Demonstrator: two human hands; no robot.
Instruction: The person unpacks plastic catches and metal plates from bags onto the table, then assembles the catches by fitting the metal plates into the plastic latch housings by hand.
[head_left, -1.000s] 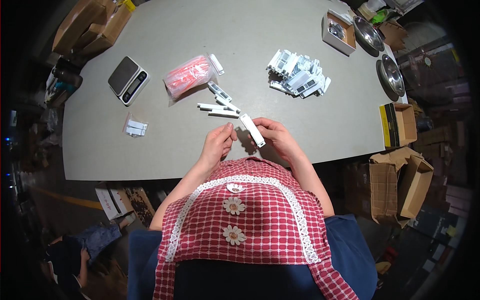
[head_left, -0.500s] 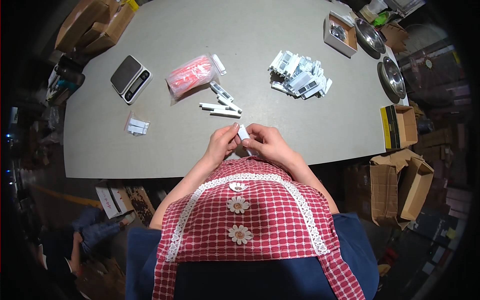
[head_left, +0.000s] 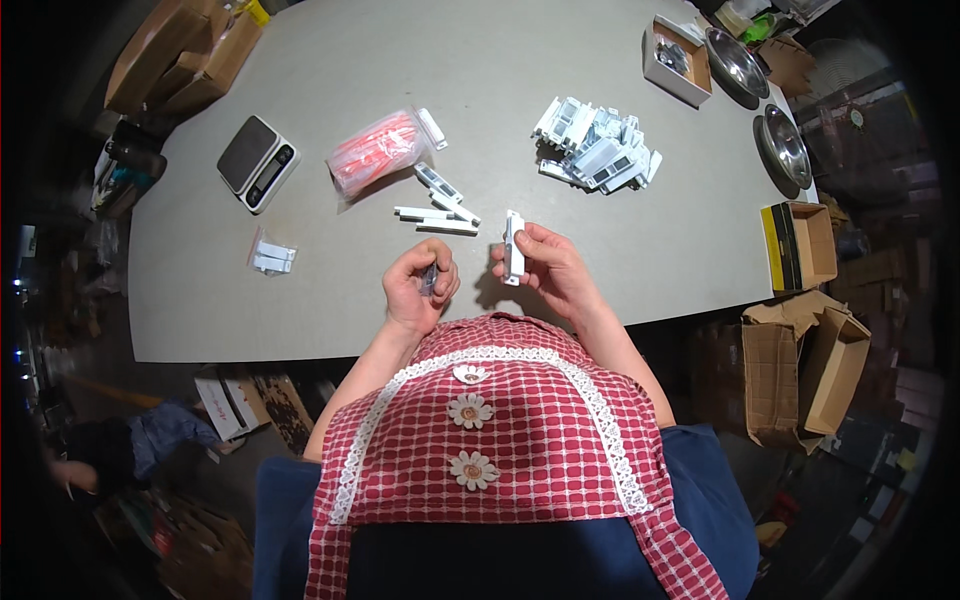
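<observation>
My right hand [head_left: 553,268] pinches a slim white plastic piece [head_left: 513,250] upright between thumb and fingers, above the table near its front edge. To its left, my left hand [head_left: 414,290] is curled around a small dark, shiny thing [head_left: 430,278], mostly hidden by the fingers. Several similar white pieces [head_left: 447,225] lie just beyond my left hand. Farther right is a heap of white and grey pieces [head_left: 598,148]. Behind the loose pieces lies a clear plastic bag [head_left: 378,152] with red-orange contents, one white piece against its right end.
On the left stand a digital scale [head_left: 258,165] and a small clear bag [head_left: 271,253] of white pieces. An open box of small metal parts [head_left: 652,75], two steel bowls [head_left: 787,150] and a yellow-black carton [head_left: 797,247] line the right side. Another person [head_left: 150,440] is at lower left.
My hands have moved apart. The right hand has lifted the white piece forward and turned it upright; the left has drawn back leftward, with a small dark thing now showing in its fingers.
</observation>
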